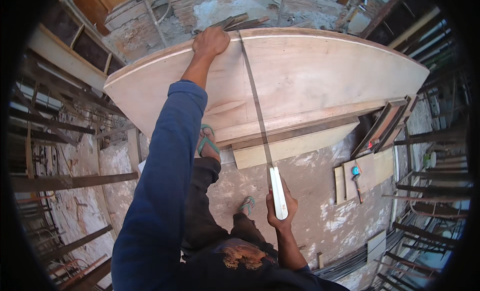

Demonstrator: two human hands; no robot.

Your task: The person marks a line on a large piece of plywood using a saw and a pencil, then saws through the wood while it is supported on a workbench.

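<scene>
A large pale plywood sheet (pixel 320 76) lies raised across the space in front of me. My left hand (pixel 211 41) is closed over its far edge, the fingers curled there and partly hidden. In my right hand (pixel 282 208) is the white handle of a handsaw (pixel 256 98), gripped on the near side of the sheet. The long thin blade crosses the plywood from its near edge to its far edge, just right of my left hand. A thin line runs on the wood beside the blade. My left foot (pixel 209 143) in a green flip-flop is up against the sheet's near edge.
Beneath the plywood sits a pale board (pixel 295 146), with a wooden stand (pixel 382 128) at the right. A blue tape measure (pixel 355 170) and a hammer-like tool (pixel 359 188) lie on plywood pieces on the floor. Dark bars (pixel 75 182) line both sides; thin rods (pixel 345 258) lie low right.
</scene>
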